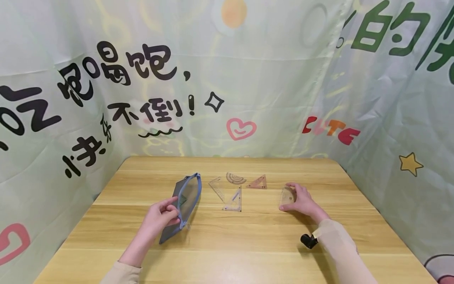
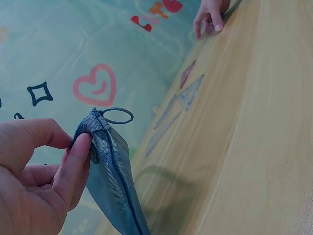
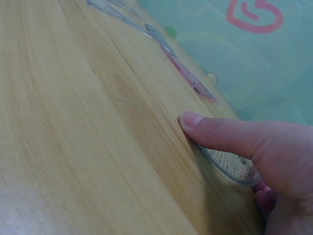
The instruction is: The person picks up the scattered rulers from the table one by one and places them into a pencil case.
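Note:
My left hand [image 1: 161,217] pinches the edge of a grey zip pouch [image 1: 191,195] with blue edging, its thumb and fingers at one side. The pouch is held tilted on edge at the left of the table. In the left wrist view a ring pull [image 2: 117,116] sticks out from the zip's end. A dark green shape [image 1: 183,200] shows within the blue edging. Towards the right of the table, my right hand [image 1: 304,201] grips a clear protractor [image 1: 286,198] between thumb and fingers. The thumb and palm hide part of the protractor [image 3: 230,164] in the right wrist view.
Between the hands lie a clear set square [image 1: 239,203], a second thin clear set square [image 1: 220,192], another protractor [image 1: 235,179] and a pink set square [image 1: 254,185]. A black device [image 1: 308,241] sits at my right wrist. Printed curtains [image 1: 198,142] surround the wooden table [image 1: 241,244].

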Motion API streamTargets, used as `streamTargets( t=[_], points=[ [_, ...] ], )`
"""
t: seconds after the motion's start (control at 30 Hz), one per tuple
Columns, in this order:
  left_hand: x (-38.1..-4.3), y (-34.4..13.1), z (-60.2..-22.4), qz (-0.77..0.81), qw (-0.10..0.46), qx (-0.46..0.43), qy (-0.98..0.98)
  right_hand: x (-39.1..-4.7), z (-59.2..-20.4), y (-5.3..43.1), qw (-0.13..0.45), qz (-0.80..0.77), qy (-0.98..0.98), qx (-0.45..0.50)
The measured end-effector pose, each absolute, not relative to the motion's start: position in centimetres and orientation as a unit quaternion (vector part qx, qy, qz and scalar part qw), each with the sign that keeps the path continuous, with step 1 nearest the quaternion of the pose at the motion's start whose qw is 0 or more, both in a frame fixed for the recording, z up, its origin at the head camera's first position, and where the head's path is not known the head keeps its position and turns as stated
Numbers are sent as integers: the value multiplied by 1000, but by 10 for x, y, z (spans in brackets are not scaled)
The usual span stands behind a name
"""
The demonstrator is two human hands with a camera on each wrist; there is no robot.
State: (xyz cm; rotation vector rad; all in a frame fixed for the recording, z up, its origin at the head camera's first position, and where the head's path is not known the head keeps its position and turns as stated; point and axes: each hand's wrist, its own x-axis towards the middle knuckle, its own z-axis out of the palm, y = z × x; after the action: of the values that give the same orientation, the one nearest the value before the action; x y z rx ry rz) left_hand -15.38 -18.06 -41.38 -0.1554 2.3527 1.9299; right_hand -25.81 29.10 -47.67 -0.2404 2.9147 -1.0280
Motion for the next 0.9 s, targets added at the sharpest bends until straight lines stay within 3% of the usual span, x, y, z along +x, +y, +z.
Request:
streamTargets(
  t=[0.9],
  points=[
    [-152,-181,-414,630,48,-50,774,-260,-479,298,33,-365,923,-117]
  ],
)
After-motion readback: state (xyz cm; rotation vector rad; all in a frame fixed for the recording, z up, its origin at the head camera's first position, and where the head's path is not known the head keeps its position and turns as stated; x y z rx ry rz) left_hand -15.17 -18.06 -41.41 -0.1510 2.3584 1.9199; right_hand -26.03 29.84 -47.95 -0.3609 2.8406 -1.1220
